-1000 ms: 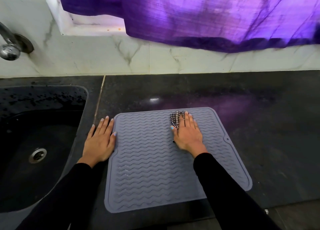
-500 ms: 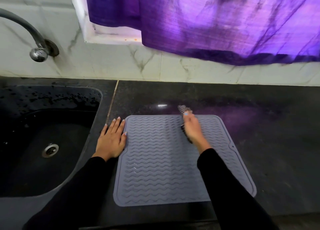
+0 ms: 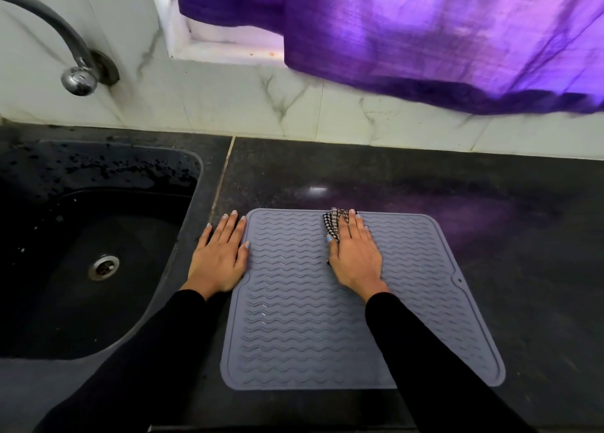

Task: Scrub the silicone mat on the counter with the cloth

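Mat [image 3: 294,318] lengthwise near-to-far (cloth [image 3: 331,222] atop)

Text: I can read none anywhere in my view.
Silicone mat [image 3: 294,318]: no lettering, brand or number that I can make out.
Cloth [image 3: 331,223]: a checked weave, with no tag or print legible to me.

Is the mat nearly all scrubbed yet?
Hard to say what is finished: a few ridges near the middle of the silicone mat glint as if wet. In hand: the right hand presses the checked cloth flat at the mat's far edge, while the left hand rests on the counter beside its left edge. Left: probably the near half, which the cloth is far from.
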A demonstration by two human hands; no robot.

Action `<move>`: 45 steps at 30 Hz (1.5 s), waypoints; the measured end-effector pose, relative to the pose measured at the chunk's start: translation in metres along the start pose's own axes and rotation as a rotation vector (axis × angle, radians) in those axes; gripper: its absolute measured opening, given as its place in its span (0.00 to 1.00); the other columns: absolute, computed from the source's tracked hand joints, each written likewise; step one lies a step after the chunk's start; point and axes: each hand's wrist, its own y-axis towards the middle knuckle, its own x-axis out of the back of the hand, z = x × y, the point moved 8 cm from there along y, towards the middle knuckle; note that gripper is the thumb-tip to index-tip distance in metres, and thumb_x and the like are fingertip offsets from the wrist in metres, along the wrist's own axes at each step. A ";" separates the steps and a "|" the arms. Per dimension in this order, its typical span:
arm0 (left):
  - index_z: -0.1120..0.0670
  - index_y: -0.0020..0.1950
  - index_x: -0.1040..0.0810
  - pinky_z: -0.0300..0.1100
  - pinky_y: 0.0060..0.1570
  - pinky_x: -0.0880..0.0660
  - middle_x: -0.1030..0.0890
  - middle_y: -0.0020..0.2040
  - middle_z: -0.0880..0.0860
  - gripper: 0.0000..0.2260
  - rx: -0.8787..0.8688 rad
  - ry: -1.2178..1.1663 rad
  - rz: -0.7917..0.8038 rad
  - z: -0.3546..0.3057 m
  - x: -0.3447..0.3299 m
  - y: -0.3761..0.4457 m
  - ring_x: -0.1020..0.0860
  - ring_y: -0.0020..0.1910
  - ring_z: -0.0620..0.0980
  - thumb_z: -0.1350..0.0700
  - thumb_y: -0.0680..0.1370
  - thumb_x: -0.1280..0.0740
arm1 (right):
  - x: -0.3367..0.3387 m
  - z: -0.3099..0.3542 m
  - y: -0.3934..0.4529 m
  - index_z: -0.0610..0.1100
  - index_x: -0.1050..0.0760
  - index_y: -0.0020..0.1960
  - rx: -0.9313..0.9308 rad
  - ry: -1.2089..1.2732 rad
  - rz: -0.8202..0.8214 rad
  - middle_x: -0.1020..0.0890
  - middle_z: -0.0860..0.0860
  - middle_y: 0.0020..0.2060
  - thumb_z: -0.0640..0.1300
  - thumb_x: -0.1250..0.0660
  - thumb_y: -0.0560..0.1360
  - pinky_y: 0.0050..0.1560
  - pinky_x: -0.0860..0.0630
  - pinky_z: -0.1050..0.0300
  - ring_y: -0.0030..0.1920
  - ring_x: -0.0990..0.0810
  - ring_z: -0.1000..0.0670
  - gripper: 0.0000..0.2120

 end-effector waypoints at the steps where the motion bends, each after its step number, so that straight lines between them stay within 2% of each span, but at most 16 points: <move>1: 0.53 0.76 0.48 0.48 0.73 0.56 0.49 0.77 0.50 0.36 0.001 0.000 0.006 0.000 0.001 0.000 0.52 0.76 0.47 0.40 0.71 0.66 | 0.003 -0.002 0.002 0.43 0.47 0.76 -0.016 0.098 0.008 0.49 0.46 0.76 0.51 0.51 0.81 0.75 0.53 0.53 0.76 0.51 0.47 0.26; 4: 0.52 0.76 0.49 0.48 0.73 0.57 0.50 0.77 0.50 0.37 0.003 0.001 0.027 -0.001 0.003 -0.001 0.53 0.76 0.47 0.40 0.70 0.68 | 0.021 -0.025 0.009 0.44 0.34 0.71 -0.272 0.763 -0.039 0.32 0.46 0.70 0.47 0.48 0.81 0.64 0.36 0.59 0.70 0.34 0.46 0.20; 6: 0.52 0.76 0.49 0.48 0.73 0.57 0.50 0.77 0.50 0.38 0.007 0.004 0.022 -0.001 0.004 -0.001 0.53 0.76 0.46 0.40 0.69 0.68 | 0.032 -0.027 0.012 0.42 0.32 0.70 -0.336 0.941 -0.113 0.27 0.44 0.66 0.45 0.46 0.81 0.60 0.34 0.60 0.67 0.30 0.45 0.19; 10: 0.52 0.76 0.50 0.48 0.73 0.57 0.50 0.77 0.50 0.38 0.009 0.002 0.022 -0.001 0.004 -0.001 0.53 0.76 0.46 0.40 0.69 0.69 | 0.018 0.034 0.002 0.47 0.45 0.75 -0.057 0.440 0.016 0.30 0.45 0.68 0.49 0.45 0.80 0.67 0.33 0.48 0.65 0.28 0.44 0.25; 13: 0.52 0.76 0.50 0.48 0.73 0.57 0.51 0.77 0.50 0.37 0.011 -0.001 0.025 -0.001 0.003 -0.001 0.54 0.76 0.46 0.40 0.70 0.69 | -0.004 0.058 -0.012 0.41 0.53 0.76 0.121 0.100 -0.087 0.39 0.43 0.73 0.54 0.48 0.78 0.74 0.52 0.56 0.74 0.41 0.45 0.32; 17: 0.52 0.76 0.50 0.48 0.73 0.58 0.50 0.77 0.50 0.36 0.010 -0.008 0.013 -0.002 0.003 -0.001 0.53 0.76 0.46 0.41 0.71 0.67 | 0.004 0.054 -0.012 0.42 0.46 0.74 0.171 0.184 -0.226 0.33 0.45 0.70 0.52 0.41 0.76 0.73 0.54 0.61 0.71 0.35 0.47 0.30; 22: 0.52 0.76 0.49 0.47 0.73 0.58 0.49 0.77 0.50 0.34 0.003 0.015 -0.006 0.000 -0.001 0.001 0.52 0.76 0.47 0.41 0.73 0.66 | -0.008 0.057 -0.006 0.43 0.42 0.74 0.169 0.022 -0.175 0.36 0.47 0.73 0.52 0.49 0.77 0.73 0.59 0.59 0.74 0.41 0.50 0.28; 26: 0.52 0.77 0.51 0.47 0.73 0.59 0.51 0.77 0.50 0.34 0.003 0.015 0.017 0.000 -0.001 0.001 0.54 0.76 0.46 0.41 0.72 0.67 | -0.002 0.060 -0.005 0.45 0.40 0.74 0.158 0.063 -0.148 0.37 0.48 0.73 0.45 0.44 0.78 0.74 0.56 0.58 0.74 0.42 0.50 0.25; 28: 0.52 0.76 0.51 0.48 0.73 0.59 0.51 0.77 0.50 0.35 0.001 0.007 0.028 -0.001 -0.001 0.001 0.54 0.76 0.46 0.41 0.72 0.67 | 0.003 0.056 -0.001 0.47 0.37 0.72 0.119 0.175 -0.084 0.31 0.48 0.70 0.44 0.43 0.79 0.72 0.44 0.57 0.71 0.34 0.49 0.22; 30: 0.52 0.76 0.51 0.48 0.73 0.59 0.51 0.77 0.50 0.36 -0.003 -0.001 0.037 -0.001 0.001 -0.001 0.54 0.76 0.46 0.40 0.71 0.68 | 0.010 0.037 0.009 0.47 0.31 0.68 -0.073 0.547 0.009 0.20 0.46 0.56 0.44 0.42 0.79 0.53 0.29 0.58 0.55 0.24 0.49 0.17; 33: 0.52 0.76 0.50 0.48 0.73 0.58 0.51 0.77 0.50 0.37 0.001 -0.016 0.035 -0.002 0.003 -0.001 0.54 0.76 0.46 0.40 0.70 0.68 | 0.023 0.008 0.018 0.40 0.26 0.63 -0.414 1.235 -0.016 0.20 0.46 0.51 0.43 0.42 0.80 0.47 0.28 0.58 0.50 0.24 0.49 0.15; 35: 0.52 0.76 0.51 0.48 0.73 0.59 0.51 0.77 0.50 0.37 0.003 -0.012 0.036 -0.002 0.003 -0.001 0.54 0.76 0.46 0.40 0.70 0.69 | 0.035 0.013 0.015 0.42 0.28 0.65 -0.373 1.118 -0.059 0.21 0.48 0.51 0.45 0.42 0.80 0.50 0.28 0.58 0.49 0.24 0.50 0.16; 38: 0.52 0.76 0.52 0.48 0.73 0.59 0.52 0.77 0.50 0.37 0.008 -0.010 0.042 -0.002 0.002 -0.001 0.55 0.76 0.46 0.40 0.69 0.69 | 0.025 0.064 -0.008 0.47 0.38 0.72 -0.072 0.612 0.026 0.22 0.46 0.54 0.48 0.45 0.80 0.50 0.27 0.59 0.50 0.23 0.50 0.21; 40: 0.52 0.76 0.52 0.48 0.73 0.59 0.52 0.77 0.50 0.37 0.007 -0.017 0.038 -0.001 0.002 0.000 0.55 0.76 0.46 0.40 0.70 0.69 | -0.005 0.091 -0.026 0.43 0.48 0.76 0.115 0.167 0.043 0.37 0.43 0.72 0.52 0.50 0.81 0.72 0.43 0.53 0.72 0.38 0.47 0.26; 42: 0.53 0.76 0.52 0.48 0.73 0.59 0.52 0.77 0.51 0.37 0.007 -0.021 0.030 -0.001 0.001 0.000 0.54 0.76 0.47 0.41 0.70 0.68 | -0.019 0.096 -0.028 0.40 0.56 0.76 0.173 -0.017 0.002 0.53 0.44 0.76 0.55 0.54 0.80 0.75 0.60 0.52 0.76 0.56 0.47 0.30; 45: 0.53 0.76 0.52 0.48 0.73 0.59 0.51 0.77 0.51 0.36 0.002 -0.006 0.026 -0.002 -0.001 0.000 0.54 0.76 0.47 0.41 0.71 0.68 | -0.028 0.088 -0.017 0.40 0.59 0.76 0.167 -0.017 0.070 0.57 0.45 0.76 0.55 0.54 0.80 0.73 0.63 0.55 0.76 0.59 0.48 0.31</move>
